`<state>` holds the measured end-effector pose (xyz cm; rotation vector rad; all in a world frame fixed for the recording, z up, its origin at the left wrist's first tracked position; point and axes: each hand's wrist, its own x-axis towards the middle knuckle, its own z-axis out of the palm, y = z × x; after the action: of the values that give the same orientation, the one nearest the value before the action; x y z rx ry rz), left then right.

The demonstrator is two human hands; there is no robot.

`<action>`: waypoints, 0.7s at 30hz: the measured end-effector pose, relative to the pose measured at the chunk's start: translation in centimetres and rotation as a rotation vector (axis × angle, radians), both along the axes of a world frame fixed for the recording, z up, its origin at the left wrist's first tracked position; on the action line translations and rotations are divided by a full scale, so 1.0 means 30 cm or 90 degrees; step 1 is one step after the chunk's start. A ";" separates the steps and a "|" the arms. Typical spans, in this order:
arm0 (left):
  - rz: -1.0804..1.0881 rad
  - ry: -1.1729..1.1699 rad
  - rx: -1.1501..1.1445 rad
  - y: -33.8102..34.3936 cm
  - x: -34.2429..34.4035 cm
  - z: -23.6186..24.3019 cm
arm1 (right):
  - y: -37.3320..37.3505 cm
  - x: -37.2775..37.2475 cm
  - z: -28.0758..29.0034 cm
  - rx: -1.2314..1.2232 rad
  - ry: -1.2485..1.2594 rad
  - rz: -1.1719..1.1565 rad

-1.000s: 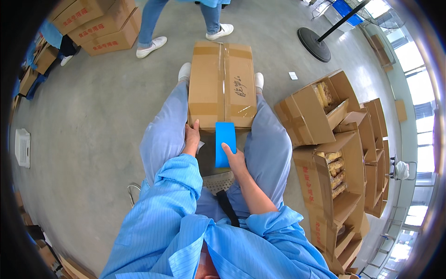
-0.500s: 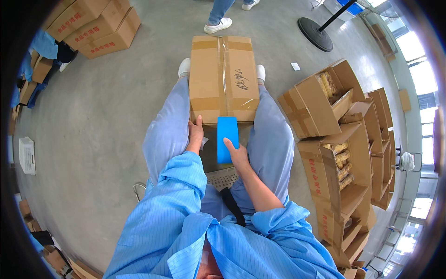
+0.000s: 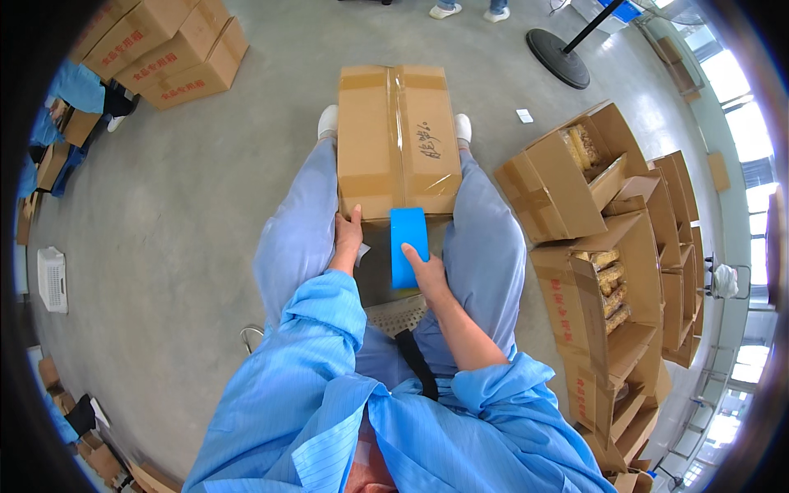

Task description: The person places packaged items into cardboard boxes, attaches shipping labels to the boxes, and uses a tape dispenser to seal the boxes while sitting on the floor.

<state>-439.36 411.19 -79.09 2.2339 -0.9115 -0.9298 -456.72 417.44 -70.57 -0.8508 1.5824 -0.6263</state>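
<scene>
A closed cardboard box [image 3: 370, 140] stands between my legs, clear tape along its top seam and handwriting on its right flap. My left hand [image 3: 348, 240] grips the box's near left corner, its thumb at the upper edge and the other fingers partly hidden. In my right hand [image 3: 427, 273] is what looks like a wide roll of blue tape [image 3: 408, 226], held edge-on just in front of the box's near side. The thumb lies on its blue face; the other fingers are hidden beneath.
Open cartons [image 3: 567, 271] with packed bags in them crowd my right side. Stacked cartons [image 3: 185, 62] stand at the far left, beside another person in blue. A black round stand base [image 3: 559, 62] is at the far right. A white basket [image 3: 52, 279] sits at the left.
The blue tape roll and my right hand have shifted slightly right in the picture. At the far edge, a walking person's feet have moved away and to the right. My left hand stays at the box.
</scene>
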 end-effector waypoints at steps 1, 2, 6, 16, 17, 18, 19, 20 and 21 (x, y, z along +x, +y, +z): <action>-0.006 -0.002 0.012 0.000 -0.010 0.007 | -0.003 -0.012 -0.011 0.008 -0.016 -0.008; -0.013 0.011 0.021 0.001 -0.006 0.010 | -0.012 -0.019 -0.013 0.012 -0.033 -0.017; -0.009 0.035 0.036 0.000 0.023 -0.006 | -0.019 -0.009 -0.032 0.060 -0.013 0.014; -0.368 -0.265 0.041 -0.121 0.013 0.422 | -0.021 -0.070 -0.094 0.044 -0.056 -0.007; -0.397 -0.339 -0.061 -0.166 0.055 0.416 | -0.025 -0.053 -0.101 0.041 -0.059 0.009; -0.426 -0.382 -0.142 -0.226 0.073 0.409 | -0.029 -0.053 -0.116 0.040 -0.057 0.019; -0.455 -0.426 -0.224 -0.294 0.086 0.404 | -0.023 -0.053 -0.130 0.028 -0.085 0.014; -0.485 -0.468 -0.307 -0.365 0.093 0.402 | -0.016 -0.055 -0.149 0.017 -0.112 0.007; -0.566 -0.571 -0.278 -0.434 0.094 0.403 | -0.011 -0.056 -0.160 0.021 -0.104 0.012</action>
<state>-436.54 398.18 -67.00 1.7755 -2.3421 0.0875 -458.40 417.12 -75.35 -0.7688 1.4324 -0.6385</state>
